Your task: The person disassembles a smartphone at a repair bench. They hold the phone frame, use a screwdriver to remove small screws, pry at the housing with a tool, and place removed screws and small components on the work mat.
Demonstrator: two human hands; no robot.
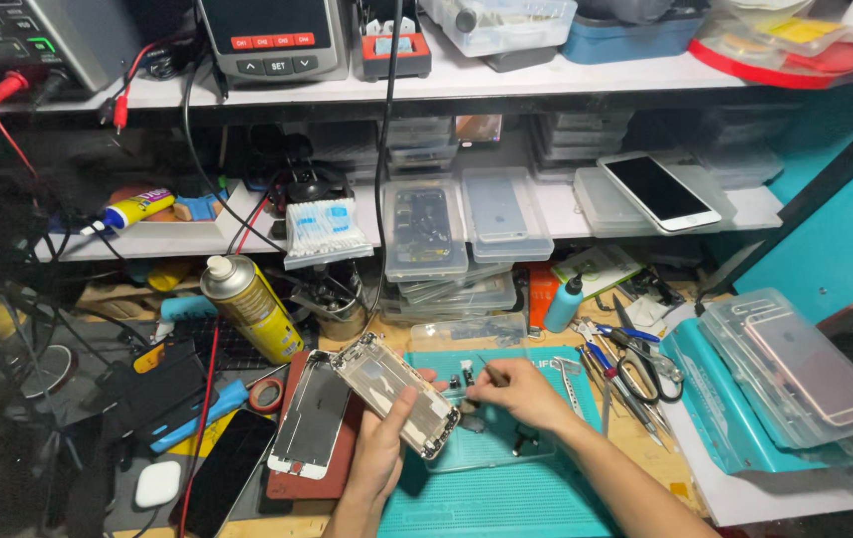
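Our left hand (384, 448) clasps the opened silver metal phone housing (396, 394) tilted above the teal work mat (506, 498), our right hand (518, 392) pinches thin tweezers (491, 372) just beside it, a detached phone screen (313, 413) lying left.

The wooden counter (645, 423) carries a teal work mat (506, 498), a yellow spray can (252, 304), scissors (645, 374), a blue squeeze bottle (564, 304), stacked clear plastic cases (451, 289) and a dark phone (222, 473).
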